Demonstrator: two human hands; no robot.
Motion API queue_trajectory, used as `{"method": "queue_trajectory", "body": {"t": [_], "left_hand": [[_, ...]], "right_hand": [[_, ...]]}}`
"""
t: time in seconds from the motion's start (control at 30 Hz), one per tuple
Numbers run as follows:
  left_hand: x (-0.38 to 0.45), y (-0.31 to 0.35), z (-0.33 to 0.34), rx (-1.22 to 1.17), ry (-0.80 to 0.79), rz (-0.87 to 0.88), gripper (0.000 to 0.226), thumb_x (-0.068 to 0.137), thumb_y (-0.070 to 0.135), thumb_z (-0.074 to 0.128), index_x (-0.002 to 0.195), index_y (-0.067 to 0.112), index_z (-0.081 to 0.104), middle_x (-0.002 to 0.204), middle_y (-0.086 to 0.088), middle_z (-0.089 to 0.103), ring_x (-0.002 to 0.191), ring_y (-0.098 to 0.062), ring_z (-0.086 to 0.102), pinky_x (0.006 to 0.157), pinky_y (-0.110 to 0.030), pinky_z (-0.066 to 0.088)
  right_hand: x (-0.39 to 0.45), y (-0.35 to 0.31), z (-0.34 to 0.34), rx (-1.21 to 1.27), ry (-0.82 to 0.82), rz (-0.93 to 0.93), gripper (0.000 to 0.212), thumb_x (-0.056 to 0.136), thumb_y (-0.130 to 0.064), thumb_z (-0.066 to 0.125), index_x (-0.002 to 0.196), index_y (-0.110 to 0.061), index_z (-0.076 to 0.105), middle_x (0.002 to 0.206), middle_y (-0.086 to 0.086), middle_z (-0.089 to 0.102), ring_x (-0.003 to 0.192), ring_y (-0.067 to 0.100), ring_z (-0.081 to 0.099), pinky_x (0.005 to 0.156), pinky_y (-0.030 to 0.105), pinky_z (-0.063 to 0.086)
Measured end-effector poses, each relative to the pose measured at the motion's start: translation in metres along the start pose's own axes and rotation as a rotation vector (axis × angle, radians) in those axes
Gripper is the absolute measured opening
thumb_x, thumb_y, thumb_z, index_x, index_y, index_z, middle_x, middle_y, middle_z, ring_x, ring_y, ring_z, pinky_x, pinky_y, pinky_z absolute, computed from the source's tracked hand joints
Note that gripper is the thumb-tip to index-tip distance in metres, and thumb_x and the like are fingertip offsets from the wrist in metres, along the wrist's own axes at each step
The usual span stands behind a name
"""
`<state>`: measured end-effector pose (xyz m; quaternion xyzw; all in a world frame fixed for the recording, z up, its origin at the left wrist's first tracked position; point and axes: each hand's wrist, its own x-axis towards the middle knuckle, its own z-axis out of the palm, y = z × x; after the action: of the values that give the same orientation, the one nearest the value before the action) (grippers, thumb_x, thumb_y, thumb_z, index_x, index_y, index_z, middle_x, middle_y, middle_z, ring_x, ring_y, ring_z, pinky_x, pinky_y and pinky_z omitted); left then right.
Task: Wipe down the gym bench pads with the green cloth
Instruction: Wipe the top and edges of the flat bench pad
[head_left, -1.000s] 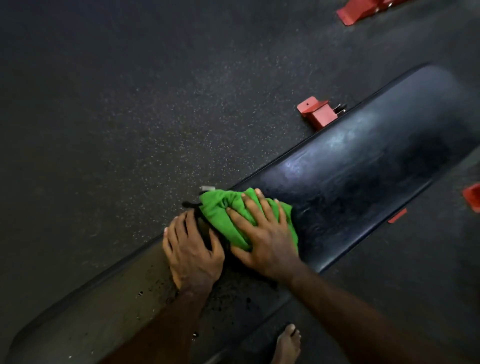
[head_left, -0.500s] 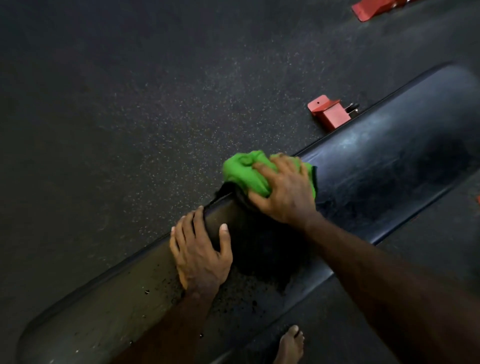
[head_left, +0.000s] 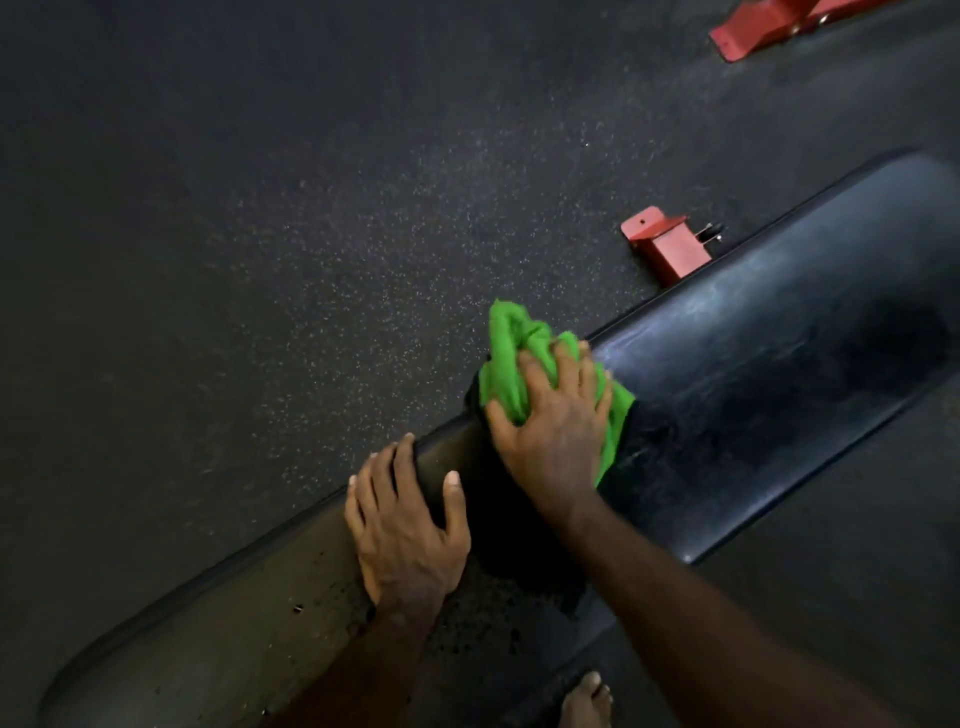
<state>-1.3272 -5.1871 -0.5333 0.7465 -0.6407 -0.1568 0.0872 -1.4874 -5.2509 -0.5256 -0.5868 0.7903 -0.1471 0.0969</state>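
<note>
Head camera: we look down on a long black bench pad (head_left: 779, 374) running from lower left to upper right across a dark speckled floor (head_left: 260, 208). Our right hand (head_left: 556, 431) presses a bunched green cloth (head_left: 511, 364) onto the pad at its far edge, fingers curled into the fabric and gripping it; part of the cloth sticks out past that edge over the floor. Our left hand (head_left: 405, 530) lies flat on the pad just beside the right, fingers straight with the tips at the far edge, thumb spread, holding nothing. To the right of the cloth the pad stretches bare and glossy to its rounded end. A red metal bracket (head_left: 665, 249) sits just beyond the far edge there. Below the near edge a bare foot (head_left: 587, 701) stands on the floor.
</note>
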Motion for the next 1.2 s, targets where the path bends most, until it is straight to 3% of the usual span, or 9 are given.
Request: {"method": "queue_trajectory", "body": {"t": [0.13,0.2,0.33,0.53,0.7,0.77,0.9,1.1,1.2], "left_hand": [[0.000,0.000,0.002,0.022,0.011,-0.005,0.065,0.097,0.053,0.039,0.144,0.009,0.050,0.144,-0.013,0.054,0.140,-0.033,0.043,0.122,-0.053,0.025],[0.000,0.001,0.002,0.020,0.005,-0.010,0.065,0.099,0.056,0.037,0.146,0.013,0.048,0.146,-0.010,0.053,0.141,-0.031,0.042,0.122,-0.052,0.022],[0.001,0.000,0.001,0.009,-0.010,-0.003,0.066,0.100,0.057,0.034,0.150,0.015,0.046,0.149,-0.007,0.051,0.144,-0.029,0.039,0.124,-0.050,0.019],[0.000,-0.001,0.002,0.016,0.005,-0.002,0.065,0.098,0.054,0.038,0.145,0.010,0.049,0.145,-0.014,0.053,0.140,-0.033,0.042,0.123,-0.052,0.023],[0.001,0.000,0.000,0.024,0.001,0.013,0.064,0.101,0.055,0.035,0.149,0.014,0.046,0.148,-0.008,0.052,0.143,-0.029,0.040,0.124,-0.049,0.019],[0.001,0.000,0.000,0.022,0.000,0.010,0.063,0.100,0.054,0.036,0.148,0.014,0.046,0.147,-0.009,0.052,0.143,-0.029,0.040,0.124,-0.049,0.019],[0.000,-0.003,0.003,0.034,0.010,0.010,0.063,0.099,0.052,0.038,0.146,0.011,0.048,0.145,-0.013,0.053,0.141,-0.032,0.042,0.123,-0.052,0.023],[0.001,0.000,0.000,0.021,0.014,0.005,0.064,0.100,0.055,0.037,0.149,0.014,0.046,0.147,-0.010,0.052,0.142,-0.029,0.040,0.123,-0.051,0.021],[0.000,0.000,0.001,0.003,0.016,-0.001,0.063,0.097,0.051,0.039,0.147,0.014,0.047,0.146,-0.012,0.053,0.141,-0.031,0.041,0.123,-0.051,0.021]], "right_hand": [[-0.005,0.038,-0.006,-0.053,-0.206,-0.628,0.070,0.078,-0.065,0.065,0.140,-0.032,0.062,0.153,0.009,0.052,0.149,0.035,0.039,0.121,0.059,0.028],[0.023,0.054,-0.011,-0.086,-0.179,-0.516,0.070,0.078,-0.066,0.061,0.139,-0.031,0.063,0.151,0.011,0.054,0.145,0.036,0.045,0.121,0.057,0.031],[0.013,0.018,-0.005,-0.011,-0.001,0.055,0.065,0.078,-0.061,0.058,0.135,-0.030,0.064,0.154,0.009,0.049,0.149,0.035,0.036,0.123,0.057,0.024],[-0.012,0.049,-0.010,-0.050,-0.197,-0.643,0.072,0.081,-0.064,0.063,0.145,-0.031,0.059,0.158,0.010,0.047,0.151,0.036,0.036,0.121,0.060,0.030],[-0.005,0.030,-0.005,0.020,0.023,0.011,0.066,0.080,-0.059,0.061,0.138,-0.030,0.062,0.157,0.009,0.046,0.150,0.036,0.035,0.122,0.058,0.026],[-0.033,0.012,0.001,0.042,0.001,-0.046,0.066,0.081,-0.058,0.060,0.140,-0.029,0.061,0.159,0.011,0.043,0.153,0.038,0.029,0.124,0.060,0.022],[-0.029,0.048,-0.009,-0.054,-0.187,-0.598,0.072,0.083,-0.064,0.063,0.148,-0.033,0.055,0.163,0.006,0.041,0.156,0.033,0.026,0.124,0.057,0.024],[-0.024,0.036,-0.007,0.041,0.067,0.121,0.071,0.081,-0.059,0.061,0.145,-0.030,0.056,0.163,0.008,0.039,0.153,0.035,0.031,0.125,0.056,0.023],[-0.072,0.019,0.000,0.021,-0.017,-0.094,0.071,0.083,-0.058,0.061,0.148,-0.030,0.052,0.165,0.010,0.035,0.156,0.037,0.022,0.124,0.060,0.023]]}}
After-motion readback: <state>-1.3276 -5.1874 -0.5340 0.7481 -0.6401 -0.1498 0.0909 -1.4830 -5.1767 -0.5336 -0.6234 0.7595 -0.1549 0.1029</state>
